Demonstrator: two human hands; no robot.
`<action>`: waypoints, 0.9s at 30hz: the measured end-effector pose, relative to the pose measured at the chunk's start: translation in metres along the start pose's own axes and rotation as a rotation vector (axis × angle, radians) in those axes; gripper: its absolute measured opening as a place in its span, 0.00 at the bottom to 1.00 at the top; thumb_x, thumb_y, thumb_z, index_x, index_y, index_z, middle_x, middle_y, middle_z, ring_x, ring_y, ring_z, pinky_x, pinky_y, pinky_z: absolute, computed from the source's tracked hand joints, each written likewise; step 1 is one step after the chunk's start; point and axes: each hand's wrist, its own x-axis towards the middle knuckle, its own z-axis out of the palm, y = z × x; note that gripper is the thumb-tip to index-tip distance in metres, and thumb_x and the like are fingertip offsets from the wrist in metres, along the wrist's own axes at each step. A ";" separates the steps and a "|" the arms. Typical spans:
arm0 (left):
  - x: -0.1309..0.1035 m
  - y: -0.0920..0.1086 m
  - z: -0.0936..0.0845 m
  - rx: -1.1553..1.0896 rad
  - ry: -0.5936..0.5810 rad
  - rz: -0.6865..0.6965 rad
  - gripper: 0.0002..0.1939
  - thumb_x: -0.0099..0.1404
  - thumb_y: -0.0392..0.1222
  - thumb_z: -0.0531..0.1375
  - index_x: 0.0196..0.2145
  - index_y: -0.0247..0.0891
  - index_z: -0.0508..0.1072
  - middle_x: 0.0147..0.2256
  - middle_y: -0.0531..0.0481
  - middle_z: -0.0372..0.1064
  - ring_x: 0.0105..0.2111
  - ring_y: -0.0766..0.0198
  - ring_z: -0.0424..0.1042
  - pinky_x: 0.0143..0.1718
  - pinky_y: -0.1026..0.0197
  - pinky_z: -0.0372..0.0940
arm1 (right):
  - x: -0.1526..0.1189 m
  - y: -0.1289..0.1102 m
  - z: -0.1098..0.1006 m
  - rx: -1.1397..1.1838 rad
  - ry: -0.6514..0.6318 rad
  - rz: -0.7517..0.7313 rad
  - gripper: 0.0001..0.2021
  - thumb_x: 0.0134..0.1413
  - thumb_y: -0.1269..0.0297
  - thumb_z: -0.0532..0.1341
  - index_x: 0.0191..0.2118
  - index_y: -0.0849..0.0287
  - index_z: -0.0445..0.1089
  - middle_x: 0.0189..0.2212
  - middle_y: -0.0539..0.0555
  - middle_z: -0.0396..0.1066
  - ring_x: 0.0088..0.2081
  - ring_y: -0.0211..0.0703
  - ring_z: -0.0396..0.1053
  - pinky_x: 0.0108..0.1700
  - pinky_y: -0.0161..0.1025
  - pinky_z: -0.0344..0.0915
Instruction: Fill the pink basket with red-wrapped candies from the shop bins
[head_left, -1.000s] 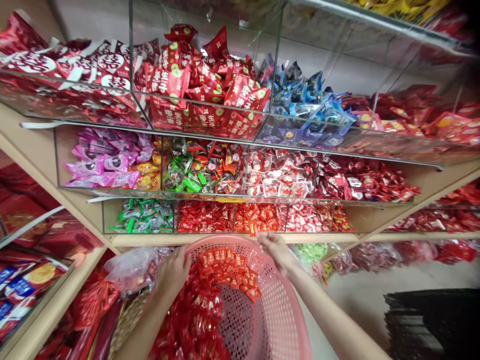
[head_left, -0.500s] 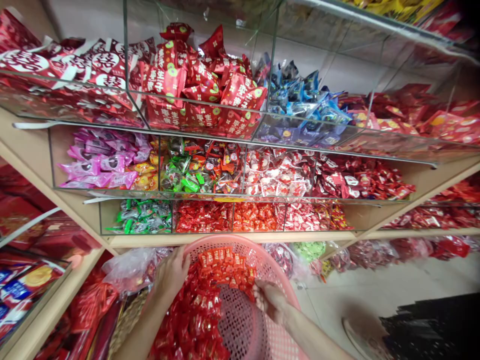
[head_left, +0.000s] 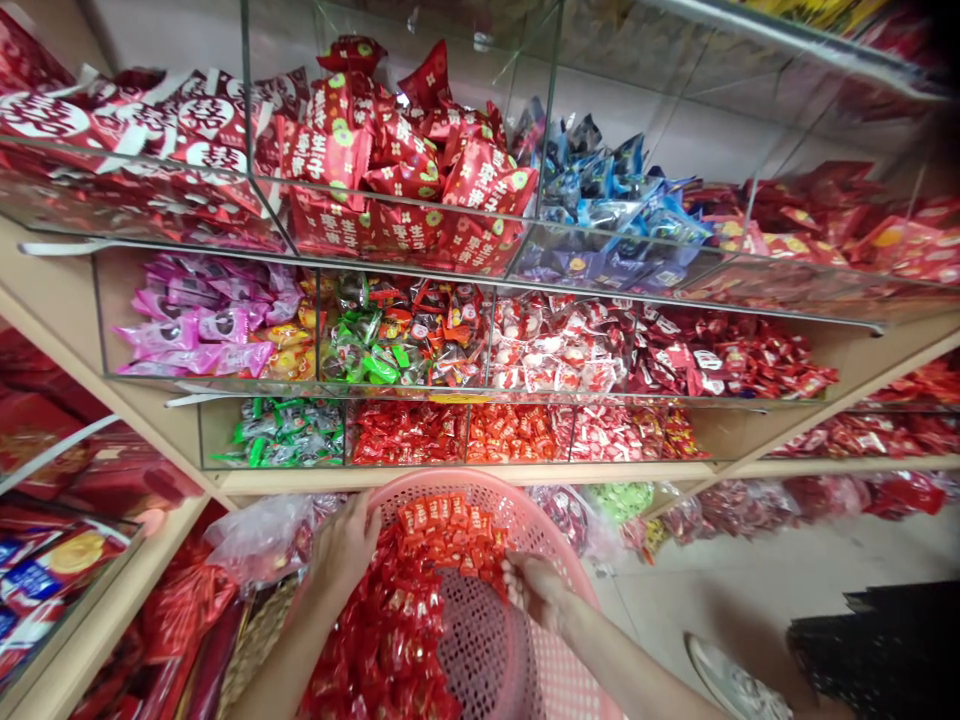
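A pink plastic basket (head_left: 566, 545) with a perforated wall stands below me at the foot of the shelves. Red wrapped candies (head_left: 401, 635) fill its left side, and brighter orange-red wrapped candies (head_left: 450, 530) lie at the far side. The basket floor shows bare at the right. My left hand (head_left: 349, 545) is closed over the rim at the left, with the fingertips inside. My right hand (head_left: 536, 590) is inside the basket at the right edge of the orange-red candies. Its fingers are curled, and whatever they hold is hidden.
Clear-walled shelf bins ahead hold packaged sweets, including red candies (head_left: 409, 432) and orange-red candies (head_left: 517, 433) in the lowest row. Bagged goods (head_left: 262, 540) sit beneath the shelf. A shoe (head_left: 731, 680) and dark clothing of a person are at the lower right.
Both hands stay in nearly the same places, the right one shifting slightly left. The shoe at the lower right is clearer, and the dark clothing has moved right.
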 end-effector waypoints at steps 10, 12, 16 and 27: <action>0.000 0.000 0.000 -0.023 0.007 -0.006 0.20 0.65 0.45 0.45 0.50 0.38 0.66 0.43 0.45 0.73 0.40 0.58 0.72 0.40 0.59 0.64 | 0.005 -0.003 0.002 -0.045 0.011 -0.017 0.17 0.60 0.72 0.50 0.20 0.62 0.62 0.11 0.46 0.63 0.11 0.27 0.59 0.15 0.24 0.57; 0.000 0.000 0.001 -0.018 0.003 -0.006 0.20 0.65 0.45 0.45 0.50 0.38 0.66 0.43 0.45 0.73 0.40 0.59 0.72 0.41 0.59 0.64 | 0.006 -0.002 0.000 -0.057 0.001 -0.017 0.16 0.59 0.71 0.52 0.20 0.62 0.62 0.12 0.47 0.64 0.11 0.27 0.60 0.15 0.24 0.58; 0.001 0.000 0.001 -0.012 -0.001 -0.008 0.20 0.65 0.45 0.45 0.51 0.39 0.65 0.43 0.46 0.73 0.40 0.59 0.72 0.40 0.60 0.64 | 0.011 0.000 -0.004 -0.060 -0.017 -0.020 0.15 0.57 0.68 0.55 0.20 0.63 0.63 0.12 0.48 0.65 0.12 0.28 0.60 0.15 0.24 0.58; 0.001 -0.002 0.004 -0.011 0.014 0.008 0.20 0.65 0.45 0.45 0.50 0.37 0.66 0.42 0.45 0.73 0.39 0.58 0.72 0.40 0.59 0.64 | -0.015 -0.005 0.005 -0.250 -0.013 -0.119 0.16 0.49 0.54 0.62 0.21 0.60 0.60 0.12 0.44 0.63 0.11 0.27 0.57 0.13 0.24 0.50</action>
